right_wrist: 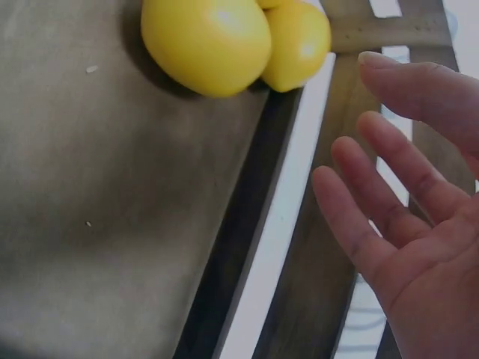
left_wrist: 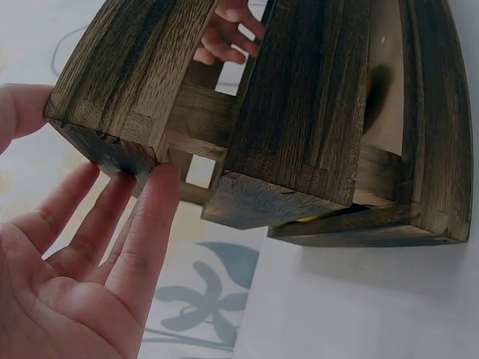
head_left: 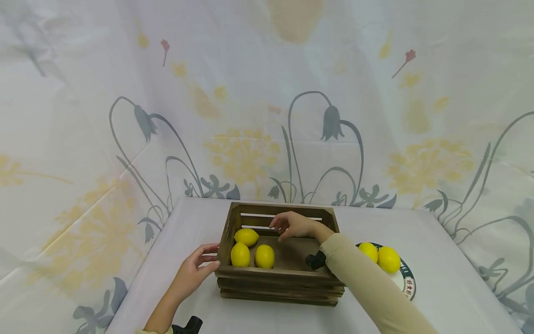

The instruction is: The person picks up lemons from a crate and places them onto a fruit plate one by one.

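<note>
A brown wooden slatted crate [head_left: 283, 285] stands on the white table. Inside its left part lie three lemons [head_left: 264, 256], grouped together. My left hand [head_left: 194, 270] is at the crate's left end, its fairly straight fingers [left_wrist: 142, 232] touching the end face and the thumb at the top corner. Over the crate's inside, near the back slats, hovers my right hand [head_left: 297, 225], fingers spread and loosely bent with nothing between them. In the right wrist view the lemons [right_wrist: 209, 45] lie on the crate floor, apart from the fingertips.
Right of the crate is a round plate [head_left: 410, 283] with a dark patterned rim, bearing two lemons [head_left: 389, 260]; my right sleeve [head_left: 367, 278] partly covers it. A flower-printed curtain [head_left: 250, 116] hangs behind the table [head_left: 450, 278] and along its sides.
</note>
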Tool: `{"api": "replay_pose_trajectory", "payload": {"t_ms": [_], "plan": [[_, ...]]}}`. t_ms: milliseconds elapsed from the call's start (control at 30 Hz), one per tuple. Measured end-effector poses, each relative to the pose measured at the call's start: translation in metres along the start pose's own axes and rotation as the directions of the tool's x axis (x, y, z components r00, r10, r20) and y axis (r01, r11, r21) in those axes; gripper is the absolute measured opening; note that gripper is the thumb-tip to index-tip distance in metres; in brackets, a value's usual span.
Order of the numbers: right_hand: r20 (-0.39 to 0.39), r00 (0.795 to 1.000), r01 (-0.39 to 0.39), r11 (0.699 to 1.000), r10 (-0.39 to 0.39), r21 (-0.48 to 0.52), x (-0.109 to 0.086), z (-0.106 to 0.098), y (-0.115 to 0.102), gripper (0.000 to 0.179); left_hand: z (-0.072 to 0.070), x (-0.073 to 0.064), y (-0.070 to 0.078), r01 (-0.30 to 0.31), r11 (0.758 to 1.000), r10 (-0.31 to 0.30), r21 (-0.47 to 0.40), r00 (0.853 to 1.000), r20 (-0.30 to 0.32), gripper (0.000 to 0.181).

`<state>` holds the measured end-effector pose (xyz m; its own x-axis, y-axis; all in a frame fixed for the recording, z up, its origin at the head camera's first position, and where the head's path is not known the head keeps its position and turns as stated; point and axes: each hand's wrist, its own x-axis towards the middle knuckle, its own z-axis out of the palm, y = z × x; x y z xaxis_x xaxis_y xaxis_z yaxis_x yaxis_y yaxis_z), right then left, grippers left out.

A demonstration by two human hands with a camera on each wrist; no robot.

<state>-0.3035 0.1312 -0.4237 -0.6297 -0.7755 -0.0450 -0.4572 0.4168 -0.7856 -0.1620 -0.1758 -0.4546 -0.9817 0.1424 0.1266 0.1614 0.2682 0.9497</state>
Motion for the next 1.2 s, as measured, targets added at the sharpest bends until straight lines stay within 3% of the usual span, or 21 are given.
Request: {"api": "replay_pose_trajectory", "payload": {"t_ms": [167,400,567,733,900,1100,1200], "plan": [[0.089,0.996,0.035,0.996,-0.028,-0.079,0.011,0.011,0.003,0.035,-0.001,0.001,-0.002,0.015,1.0,-0.015,-0.001,1.0,-0.006,0.042],[0.171,0.984,-0.012,0.978,0.048,-0.208,0.02,0.023,0.0,0.037,0.0,-0.002,-0.001,0.002,1.0,-0.002,-0.004,1.0,-0.006,0.042],[0.256,0.965,0.022,0.962,0.05,-0.271,0.025,0.029,-0.003,0.04,0.0,-0.002,0.0,-0.004,1.0,0.003,-0.017,1.0,-0.006,0.042],[0.337,0.932,-0.005,0.937,0.131,-0.351,0.029,0.034,-0.004,0.049,0.0,-0.002,0.001,-0.001,1.0,0.001,-0.022,1.0,0.0,0.043],[0.334,0.924,-0.035,0.912,0.185,-0.41,0.03,0.037,-0.004,0.051,0.001,-0.001,0.002,0.011,1.0,-0.011,-0.022,1.0,0.0,0.043],[0.361,0.926,0.087,0.865,0.112,-0.494,0.031,0.039,0.003,0.041,0.001,-0.001,0.002,0.023,1.0,-0.023,-0.004,1.0,-0.012,0.042],[0.378,0.917,0.114,0.829,0.124,-0.548,0.029,0.037,0.004,0.043,0.001,-0.002,0.0,0.032,0.999,-0.032,0.0,0.999,-0.02,0.041]]}}
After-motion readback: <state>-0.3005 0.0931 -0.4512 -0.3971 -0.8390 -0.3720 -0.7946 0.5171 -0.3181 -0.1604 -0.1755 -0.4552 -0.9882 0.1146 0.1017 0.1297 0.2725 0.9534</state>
